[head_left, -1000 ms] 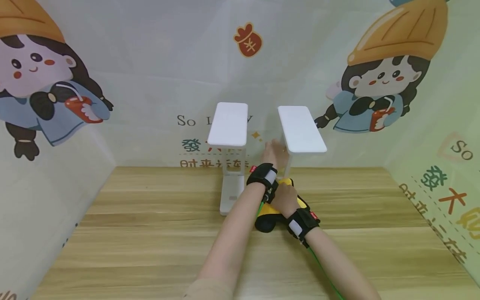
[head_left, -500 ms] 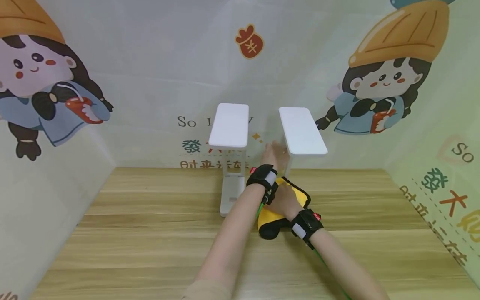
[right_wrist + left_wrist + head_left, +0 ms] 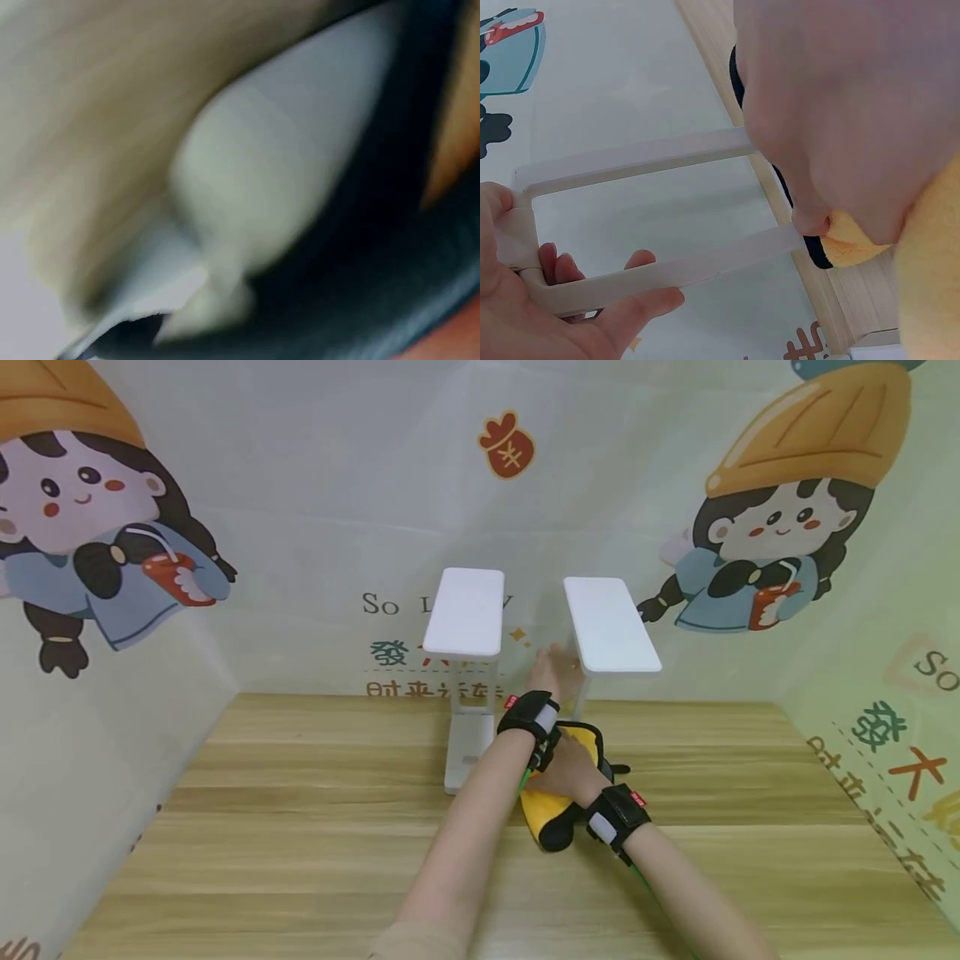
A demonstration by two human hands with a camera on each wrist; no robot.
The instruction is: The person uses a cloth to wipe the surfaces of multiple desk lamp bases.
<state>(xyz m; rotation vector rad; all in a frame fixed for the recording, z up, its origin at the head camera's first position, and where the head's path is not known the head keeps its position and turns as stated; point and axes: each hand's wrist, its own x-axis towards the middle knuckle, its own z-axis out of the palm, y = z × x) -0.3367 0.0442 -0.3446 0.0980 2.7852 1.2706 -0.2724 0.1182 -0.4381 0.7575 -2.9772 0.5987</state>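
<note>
Two white folding stands, likely for phones or tablets, stand near the back wall. My left hand [image 3: 553,672] holds the upright frame of the right stand [image 3: 612,625]. In the left wrist view, the thumb and fingers of that hand curl round one corner of the frame [image 3: 630,161]. Lower down, my right hand [image 3: 568,770] grips a yellow cloth [image 3: 546,814] with black edging, bunched at the foot of this frame. The stand's base is hidden by hand and cloth. The right wrist view is blurred, showing black edging [image 3: 360,262] close up.
The left stand [image 3: 463,612] is upright just left of my left forearm, its base [image 3: 467,752] on the wooden table [image 3: 300,827]. A printed backdrop [image 3: 315,527] closes off the back and both sides. Both wrists wear black straps with green cords.
The right hand and the yellow cloth have shifted slightly nearer and the cloth has turned and folded differently. The left hand keeps its hold on the stand. The head view has drifted a little.
</note>
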